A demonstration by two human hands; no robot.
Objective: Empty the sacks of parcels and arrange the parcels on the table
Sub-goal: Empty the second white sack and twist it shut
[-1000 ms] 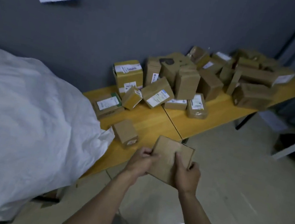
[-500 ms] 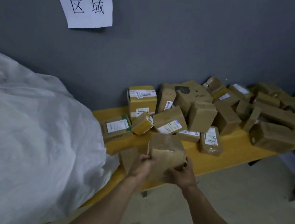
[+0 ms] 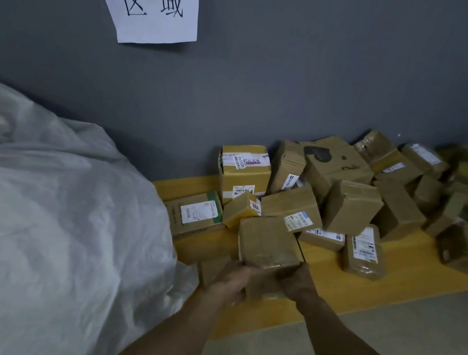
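Gripping one plain brown parcel [image 3: 267,240] at the lower centre of the frame, with the left hand [image 3: 230,281] closed round its near left corner and the right hand [image 3: 299,282] closed round its near right corner. Holding it low over the front part of the yellow table [image 3: 361,284], just before the heap of parcels [image 3: 350,206] piled at the right of the frame along the grey wall [image 3: 299,67]; touching the tabletop or not, impossible to tell. Noting also a large white sack [image 3: 47,198] across the left of the frame, a small brown box [image 3: 211,266] just beside the left hand, and a paper sign [image 3: 153,5] at the top.
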